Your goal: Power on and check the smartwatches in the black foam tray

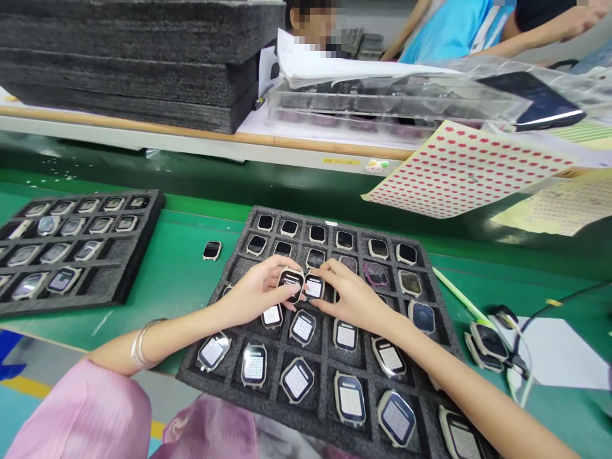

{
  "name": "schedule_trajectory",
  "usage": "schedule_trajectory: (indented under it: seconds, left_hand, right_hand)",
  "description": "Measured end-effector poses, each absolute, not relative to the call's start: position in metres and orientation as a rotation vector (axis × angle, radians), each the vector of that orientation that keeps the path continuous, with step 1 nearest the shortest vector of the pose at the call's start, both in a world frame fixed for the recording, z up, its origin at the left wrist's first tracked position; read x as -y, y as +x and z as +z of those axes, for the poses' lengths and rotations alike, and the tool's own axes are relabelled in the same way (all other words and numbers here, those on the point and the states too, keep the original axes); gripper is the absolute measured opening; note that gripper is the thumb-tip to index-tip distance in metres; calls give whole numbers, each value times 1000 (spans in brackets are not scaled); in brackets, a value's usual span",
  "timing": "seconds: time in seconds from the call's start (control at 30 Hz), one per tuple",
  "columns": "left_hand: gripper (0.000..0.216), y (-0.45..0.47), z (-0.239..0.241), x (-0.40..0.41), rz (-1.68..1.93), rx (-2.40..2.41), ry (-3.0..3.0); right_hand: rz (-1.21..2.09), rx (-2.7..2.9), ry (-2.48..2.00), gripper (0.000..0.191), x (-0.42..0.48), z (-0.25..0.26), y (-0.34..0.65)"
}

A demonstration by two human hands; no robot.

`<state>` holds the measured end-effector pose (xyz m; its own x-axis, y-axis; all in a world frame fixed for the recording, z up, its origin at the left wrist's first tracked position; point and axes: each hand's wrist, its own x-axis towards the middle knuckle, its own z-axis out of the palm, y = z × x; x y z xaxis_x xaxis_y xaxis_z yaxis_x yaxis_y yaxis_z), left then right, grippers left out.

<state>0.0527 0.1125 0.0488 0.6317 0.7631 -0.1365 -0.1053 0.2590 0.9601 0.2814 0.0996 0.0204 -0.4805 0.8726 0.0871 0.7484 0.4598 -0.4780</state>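
Note:
Over the middle of a black foam tray (329,363), both hands are close together. My left hand (261,287) grips a smartwatch body (290,280) without a strap, its thumb on the dark screen, where small white text shows. Right beside it, the thumb and fingers of my right hand (347,290) hold a second smartwatch (314,287) by its edges; its screen shows a light page. Strapless watches sit in the tray's compartments around the hands. Those in the near rows have lit screens, such as this one (297,379); the far rows are dark. My forearms hide some compartments.
A second foam tray of watches (108,280) lies left, and one dark watch (212,250) on the green table. Stacked watches (486,344) with cables are at right. Behind, a shelf holds foam trays (143,64), clear plastic trays (382,102) and a hanging sticker sheet (463,172). People are beyond.

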Motion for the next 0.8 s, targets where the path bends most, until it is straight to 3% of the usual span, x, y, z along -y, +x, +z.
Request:
schedule_trajectory:
  seconds: [0.13, 0.33, 0.5, 0.67, 0.8]
  left_hand:
    - [32, 53, 48, -115, 661, -697, 1154]
    - [29, 51, 45, -116, 656, -688, 1157]
    - [29, 50, 41, -117, 642, -687, 1204]
    - [48, 47, 31, -118, 620, -838, 1703]
    - [50, 46, 15, -123, 501, -903, 2082]
  right_hand:
    - [474, 2429, -1335, 57, -97, 22, 287]
    - [432, 2345, -1485, 27, -88, 34, 327]
    - [438, 2312, -1575, 24, -76, 34, 359]
    - [421, 2329, -1622, 27, -62, 25, 366]
    - [495, 2279, -1660, 25, -57, 22, 366]
